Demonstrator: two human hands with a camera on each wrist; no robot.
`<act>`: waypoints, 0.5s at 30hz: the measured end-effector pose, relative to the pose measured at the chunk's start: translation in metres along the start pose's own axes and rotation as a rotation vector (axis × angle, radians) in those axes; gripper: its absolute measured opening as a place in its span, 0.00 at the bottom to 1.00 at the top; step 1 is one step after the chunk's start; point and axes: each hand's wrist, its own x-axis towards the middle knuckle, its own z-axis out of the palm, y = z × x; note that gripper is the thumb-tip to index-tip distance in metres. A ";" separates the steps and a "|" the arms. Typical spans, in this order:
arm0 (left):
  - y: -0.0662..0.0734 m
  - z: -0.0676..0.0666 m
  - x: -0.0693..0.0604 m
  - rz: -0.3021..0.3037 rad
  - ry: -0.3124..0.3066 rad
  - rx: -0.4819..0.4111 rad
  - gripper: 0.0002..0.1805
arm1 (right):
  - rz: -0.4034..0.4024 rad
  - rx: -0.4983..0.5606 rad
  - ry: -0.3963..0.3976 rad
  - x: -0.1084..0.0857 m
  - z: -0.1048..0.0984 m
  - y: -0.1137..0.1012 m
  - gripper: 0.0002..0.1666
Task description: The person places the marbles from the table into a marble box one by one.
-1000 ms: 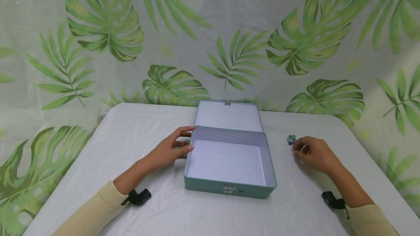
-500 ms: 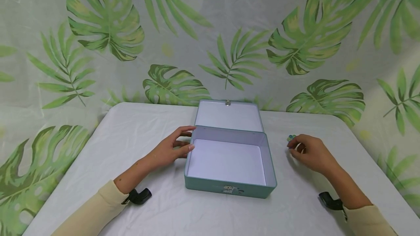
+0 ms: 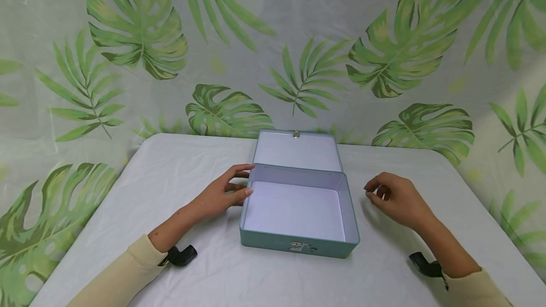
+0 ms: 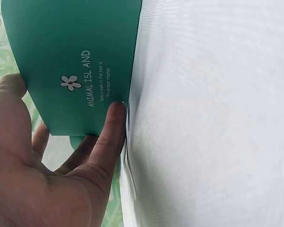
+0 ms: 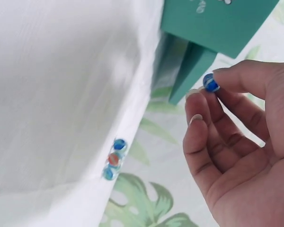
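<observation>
A blue marble (image 5: 211,82) is pinched between the thumb and fingertips of the right hand (image 3: 396,200), on the side of the hand that faces the box (image 3: 294,248); the other fingers curl in beneath it. Hand and marble are held above the white surface (image 3: 213,278), between the box's right wall and the surface's right edge, with the fingertips nearer to the box and apart from it. In the head view only a speck of the marble shows at the fingertips. A small cluster of marbles (image 5: 113,159), blue ones with a red one among them, lies on the surface toward its far edge, well apart from the held marble; the head view hides it behind the right hand, and its full count cannot be told. The green box stands around the middle of the surface, its lid (image 3: 296,150) folded back toward the far edge. On the side toward the surface's left edge, the left hand (image 3: 219,194) rests against the box's left wall, its fingers loosely spread, one fingertip at the far left corner of the box and the thumb at the rim.
</observation>
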 end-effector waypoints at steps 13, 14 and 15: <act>-0.001 -0.001 0.000 0.006 0.000 0.001 0.35 | -0.095 0.041 0.067 0.004 -0.001 -0.021 0.20; -0.001 -0.001 0.000 0.006 0.000 0.000 0.35 | -0.099 0.045 0.070 0.004 -0.001 -0.023 0.21; -0.001 -0.001 0.000 0.003 0.002 -0.001 0.35 | -0.103 0.051 0.071 0.004 -0.001 -0.025 0.21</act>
